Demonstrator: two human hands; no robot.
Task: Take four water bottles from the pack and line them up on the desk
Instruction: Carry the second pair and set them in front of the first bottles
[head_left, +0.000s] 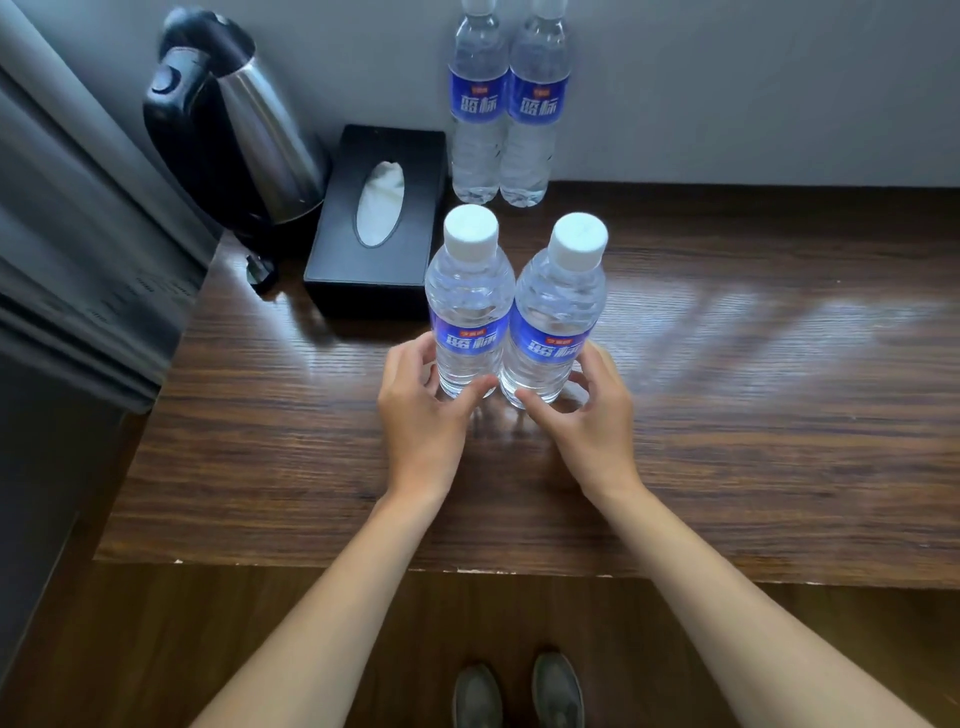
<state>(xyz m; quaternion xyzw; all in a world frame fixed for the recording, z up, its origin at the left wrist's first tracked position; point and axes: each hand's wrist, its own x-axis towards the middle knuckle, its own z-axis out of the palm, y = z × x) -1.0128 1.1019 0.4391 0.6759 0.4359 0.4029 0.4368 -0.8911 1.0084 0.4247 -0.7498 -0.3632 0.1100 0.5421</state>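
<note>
A: How much room near the table (727, 467) edge?
B: Bare wood from the front edge up to both hands, and open to the right.
A: Grips?
B: Left hand (423, 410) loosely cups the left bottle (467, 317), right hand (587, 410) the right bottle (550, 332); both upright, touching, full.
A: Beyond?
B: Tissue box (374, 228), kettle (234, 119), two back bottles (506, 104) at the wall.
</note>
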